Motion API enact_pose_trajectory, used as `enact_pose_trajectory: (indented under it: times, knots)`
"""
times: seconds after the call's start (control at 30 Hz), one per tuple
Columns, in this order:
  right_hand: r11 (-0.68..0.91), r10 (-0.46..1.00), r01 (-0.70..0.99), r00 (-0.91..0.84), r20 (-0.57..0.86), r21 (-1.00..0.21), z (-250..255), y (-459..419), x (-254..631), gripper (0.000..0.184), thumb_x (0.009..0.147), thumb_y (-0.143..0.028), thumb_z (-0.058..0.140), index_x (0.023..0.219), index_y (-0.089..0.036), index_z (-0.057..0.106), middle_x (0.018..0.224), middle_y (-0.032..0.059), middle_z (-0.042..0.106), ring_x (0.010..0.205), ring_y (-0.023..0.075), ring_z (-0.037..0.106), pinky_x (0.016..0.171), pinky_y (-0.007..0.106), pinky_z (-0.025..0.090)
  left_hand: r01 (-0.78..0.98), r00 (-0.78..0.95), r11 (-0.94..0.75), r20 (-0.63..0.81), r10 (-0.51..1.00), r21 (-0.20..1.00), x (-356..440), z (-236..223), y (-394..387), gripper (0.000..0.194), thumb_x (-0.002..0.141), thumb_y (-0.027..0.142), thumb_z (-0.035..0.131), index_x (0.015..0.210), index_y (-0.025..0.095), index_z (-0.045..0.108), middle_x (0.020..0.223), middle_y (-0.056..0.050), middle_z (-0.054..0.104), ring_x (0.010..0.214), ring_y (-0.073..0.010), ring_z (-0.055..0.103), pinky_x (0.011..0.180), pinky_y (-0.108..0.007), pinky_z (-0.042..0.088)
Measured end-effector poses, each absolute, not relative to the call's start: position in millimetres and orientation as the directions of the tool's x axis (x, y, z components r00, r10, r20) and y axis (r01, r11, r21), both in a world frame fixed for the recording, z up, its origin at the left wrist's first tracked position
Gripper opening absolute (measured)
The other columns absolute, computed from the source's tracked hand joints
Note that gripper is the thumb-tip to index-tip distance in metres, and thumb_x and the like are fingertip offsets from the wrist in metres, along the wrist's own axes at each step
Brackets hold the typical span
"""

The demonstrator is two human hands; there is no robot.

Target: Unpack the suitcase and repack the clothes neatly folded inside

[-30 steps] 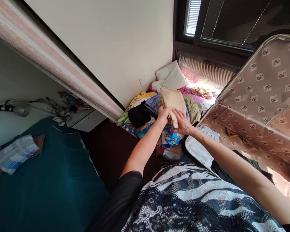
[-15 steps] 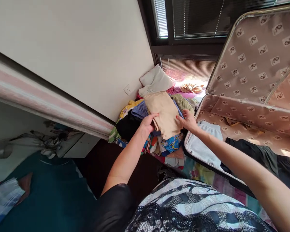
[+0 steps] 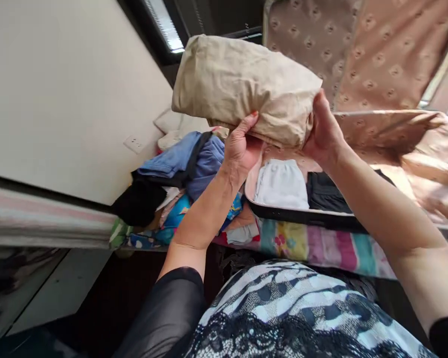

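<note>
A folded beige garment (image 3: 242, 82) is held up in front of me, above the clothes and the near left part of the suitcase. My left hand (image 3: 242, 144) grips its lower edge, thumb on the near face and the other fingers underneath, partly hidden. At its right end my right hand (image 3: 324, 129) is closed on the fabric, with the thumb in sight and the fingers behind. Which kind of garment it is I cannot tell. Below it, folded light grey clothing (image 3: 281, 185) and folded black clothing (image 3: 326, 191) lie side by side in the open suitcase (image 3: 287, 211).
Left of the suitcase is a heap of clothes with blue denim (image 3: 169, 156) and a black garment (image 3: 140, 204). A wall with a socket (image 3: 134, 144) borders it. The suitcase lid (image 3: 306, 44) stands raised at the back. A striped colourful cloth (image 3: 321, 246) lies beneath the suitcase.
Both hands have lifted the beige garment off the heap, up and toward the suitcase, uncovering blue clothes below. My view has turned to the right.
</note>
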State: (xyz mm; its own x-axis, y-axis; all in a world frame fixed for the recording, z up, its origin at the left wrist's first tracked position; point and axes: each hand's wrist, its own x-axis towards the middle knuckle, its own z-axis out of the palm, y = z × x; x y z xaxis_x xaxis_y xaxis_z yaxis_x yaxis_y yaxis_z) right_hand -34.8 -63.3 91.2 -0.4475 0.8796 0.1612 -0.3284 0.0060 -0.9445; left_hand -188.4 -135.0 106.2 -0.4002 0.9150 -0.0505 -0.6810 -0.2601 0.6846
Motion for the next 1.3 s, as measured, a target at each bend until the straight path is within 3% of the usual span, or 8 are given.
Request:
enact_pose_trajectory:
  times: [0.1,0.17,0.3,0.43,0.63,0.77,0.9,1.3]
  knots:
    - [0.057,0.919,-0.374,-0.343,0.195,-0.926,89,-68,11,0.059,0.065,-0.044,0.101,0.115,-0.034,0.071,0.122,-0.0021,0.08,0.135,0.0309,0.065,0.114,0.049,0.06,-0.716,-0.276,-0.189,-0.023,0.961,0.672,-139,76,-143,0.043,0.101,0.026,0.073,0.144,0.026,0.069,0.151,-0.005,0.07,0.155,-0.03,0.052,0.13,-0.049,0.042]
    - [0.074,0.928,-0.384,-0.311,0.204,-0.92,84,-72,41,0.062,0.064,-0.039,0.101,0.117,-0.032,0.07,0.12,-0.0028,0.08,0.136,0.0294,0.065,0.119,0.047,0.058,-0.734,-0.218,-0.156,-0.012,0.976,0.661,-116,65,-148,0.045,0.097,0.029,0.078,0.142,0.027,0.07,0.153,-0.006,0.068,0.157,-0.03,0.051,0.132,-0.047,0.04]
    - [0.009,0.963,-0.27,-0.255,0.081,-0.963,77,-85,85,0.035,0.09,-0.046,0.08,0.113,-0.022,0.071,0.132,0.0036,0.077,0.14,0.0297,0.065,0.115,0.048,0.059,-0.784,-0.156,-0.1,-0.038,0.987,0.613,-75,65,-150,0.041,0.101,0.031,0.072,0.141,0.022,0.07,0.144,-0.004,0.073,0.151,-0.0325,0.057,0.127,-0.049,0.048]
    - [0.045,0.997,-0.141,-0.049,0.052,-0.989,83,-92,120,0.021,0.103,-0.029,0.062,0.118,-0.02,0.073,0.141,0.0058,0.073,0.141,0.0265,0.064,0.109,0.041,0.062,-0.775,-0.074,-0.004,-0.084,0.994,0.633,-48,73,-150,0.039,0.102,0.033,0.071,0.139,0.022,0.069,0.134,-0.004,0.076,0.142,-0.0334,0.065,0.117,-0.051,0.056]
    - [0.2,0.98,-0.223,0.041,0.195,-0.954,94,-82,177,0.039,0.093,-0.003,0.065,0.129,-0.016,0.07,0.13,0.0067,0.077,0.116,0.0157,0.073,0.107,0.028,0.059,-0.779,0.064,-0.074,0.197,0.978,0.623,-61,76,-136,0.056,0.105,0.068,0.058,0.143,0.028,0.066,0.135,-0.006,0.078,0.149,-0.0318,0.057,0.121,-0.049,0.054]
    - [0.12,0.993,-0.146,0.038,0.115,-0.982,85,-66,204,0.03,0.097,0.002,0.06,0.119,-0.014,0.073,0.122,0.0075,0.079,0.1,0.0111,0.074,0.098,0.027,0.059,-0.727,0.076,0.078,-0.032,0.997,0.682,-51,63,-106,0.03,0.108,0.036,0.059,0.134,0.025,0.07,0.12,-0.003,0.083,0.144,-0.0264,0.061,0.121,-0.042,0.054]
    - [0.065,0.997,-0.048,0.032,0.064,-0.997,70,-48,229,0.031,0.099,0.005,0.059,0.125,-0.006,0.072,0.129,0.0135,0.077,0.094,0.0079,0.071,0.096,0.029,0.057,-0.687,-0.053,0.188,-0.306,0.951,0.702,-13,46,-82,0.042,0.089,0.003,0.072,0.129,0.017,0.072,0.119,-0.005,0.082,0.128,-0.0256,0.073,0.112,-0.04,0.06]
    - [-0.089,0.996,0.067,0.029,-0.088,-0.994,21,-3,284,0.033,0.097,-0.003,0.072,0.13,-0.008,0.071,0.121,0.0165,0.078,0.088,0.0109,0.069,0.087,0.029,0.058,-0.723,-0.067,0.237,-0.408,0.911,0.649,40,11,-76,0.046,0.088,-0.002,0.071,0.13,0.014,0.074,0.122,-0.008,0.082,0.123,-0.0247,0.077,0.107,-0.036,0.063]
